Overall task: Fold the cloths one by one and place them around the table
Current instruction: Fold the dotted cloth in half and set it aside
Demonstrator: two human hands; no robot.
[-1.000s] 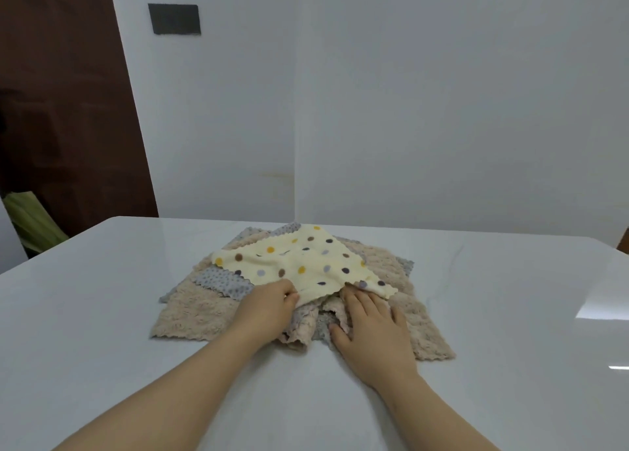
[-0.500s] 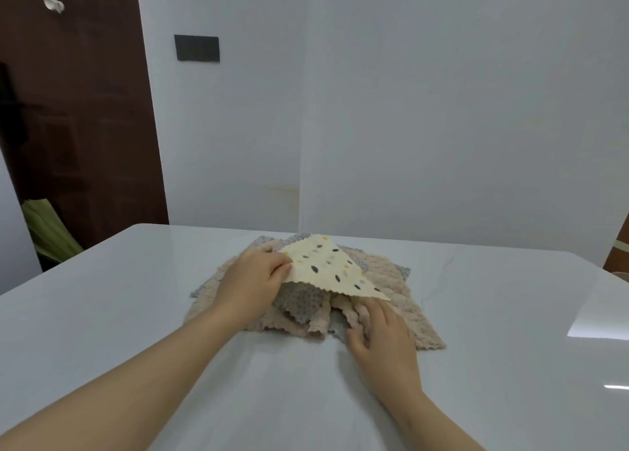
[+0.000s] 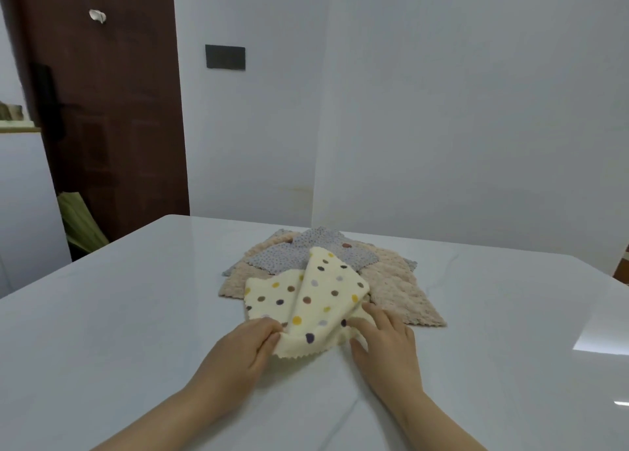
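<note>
Between my left hand (image 3: 238,352) and right hand (image 3: 386,345) I saw a cream cloth (image 3: 316,300) dotted brown, yellow and grey; beyond them, a grey speckled cloth (image 3: 286,256) over plain beige cloths (image 3: 398,287).

Dotted cloth (image 3: 316,300) over cloth pile (image 3: 401,290)

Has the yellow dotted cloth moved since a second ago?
Yes. The yellow dotted cloth has come toward the person, off the middle of the beige pile, its near edge now over the table in front.
</note>
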